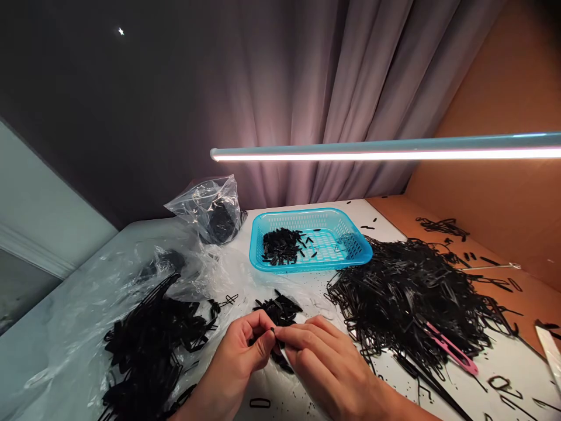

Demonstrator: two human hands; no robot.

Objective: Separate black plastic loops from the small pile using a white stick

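Elastic band [272, 330] pinched between left hand [236, 362], right hand [326, 359]

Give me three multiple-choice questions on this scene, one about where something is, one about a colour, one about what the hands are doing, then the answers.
1. Where is the turquoise basket relative to the heap of black bands?
A) To its left
B) On top of it
C) To its right

2. What colour are the handles of the small snips?
A) Yellow
B) Pink
C) Green

3. What are the left hand and right hand doing?
A) Resting flat, apart
B) Holding the snips
C) Pinching a small black piece together

Answers:
1. A, the basket stands left of the heap and further back.
2. B, pink handles lie at the heap's front right.
3. C, the fingertips of both hands meet on the piece.
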